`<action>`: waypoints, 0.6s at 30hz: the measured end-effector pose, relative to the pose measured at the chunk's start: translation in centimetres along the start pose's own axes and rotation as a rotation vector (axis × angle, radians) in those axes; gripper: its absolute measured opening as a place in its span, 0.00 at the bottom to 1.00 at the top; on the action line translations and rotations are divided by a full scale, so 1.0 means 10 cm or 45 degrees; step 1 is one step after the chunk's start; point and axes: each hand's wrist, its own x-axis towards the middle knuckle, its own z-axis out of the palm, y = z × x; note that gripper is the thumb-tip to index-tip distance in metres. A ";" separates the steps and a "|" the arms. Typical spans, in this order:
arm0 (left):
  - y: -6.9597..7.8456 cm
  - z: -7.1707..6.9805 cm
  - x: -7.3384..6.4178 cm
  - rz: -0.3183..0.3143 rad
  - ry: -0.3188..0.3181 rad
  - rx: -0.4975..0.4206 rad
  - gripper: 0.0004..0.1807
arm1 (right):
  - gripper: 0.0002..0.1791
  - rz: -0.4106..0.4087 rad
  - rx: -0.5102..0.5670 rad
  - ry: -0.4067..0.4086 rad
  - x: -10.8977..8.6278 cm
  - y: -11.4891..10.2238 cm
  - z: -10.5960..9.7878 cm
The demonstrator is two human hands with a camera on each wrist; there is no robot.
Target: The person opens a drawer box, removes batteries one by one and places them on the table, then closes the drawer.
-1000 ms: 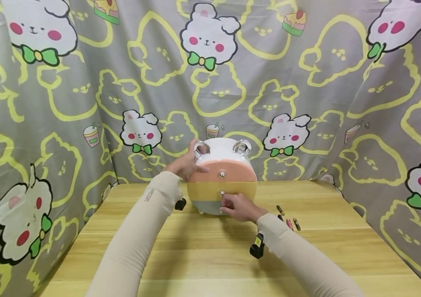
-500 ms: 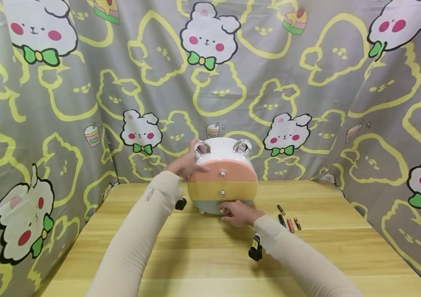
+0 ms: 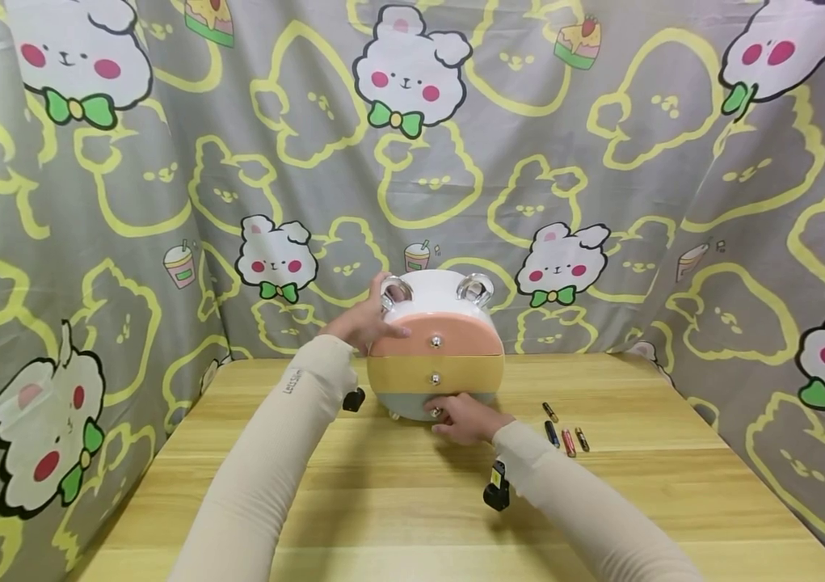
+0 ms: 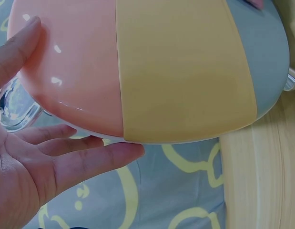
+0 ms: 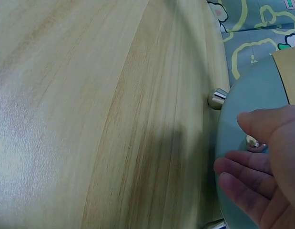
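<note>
A round-fronted drawer box stands on the table, with pink (image 3: 419, 323), yellow (image 3: 401, 374) and grey-blue (image 3: 401, 402) drawer fronts, a white top and silver bear ears. All three fronts sit flush. My left hand (image 3: 363, 322) holds the box's left edge; in the left wrist view its thumb (image 4: 25, 45) lies on the pink front and its fingers (image 4: 99, 160) reach along the side. My right hand (image 3: 469, 420) is at the lowest drawer's silver knob (image 5: 254, 142). The knob shows between the thumb (image 5: 259, 121) and fairly straight fingers, without visible grip.
Several small batteries, including a red one (image 3: 568, 442) and a dark blue one (image 3: 552, 433), lie on the wooden table (image 3: 383, 517) right of the box. A patterned grey curtain (image 3: 339, 186) hangs behind and at both sides.
My right hand has gone down from beside the middle knob to the lowest one, then shifted slightly left. My left hand has stayed on the box's edge.
</note>
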 end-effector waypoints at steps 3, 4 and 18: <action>0.00 0.00 0.01 -0.002 -0.006 -0.001 0.63 | 0.19 -0.011 -0.010 0.006 0.01 -0.01 0.00; 0.00 -0.01 0.01 -0.004 -0.007 -0.001 0.63 | 0.19 -0.015 -0.015 0.009 0.01 -0.01 0.00; 0.02 -0.01 0.00 -0.038 -0.012 -0.014 0.64 | 0.16 -0.012 -0.029 0.044 0.01 -0.02 0.00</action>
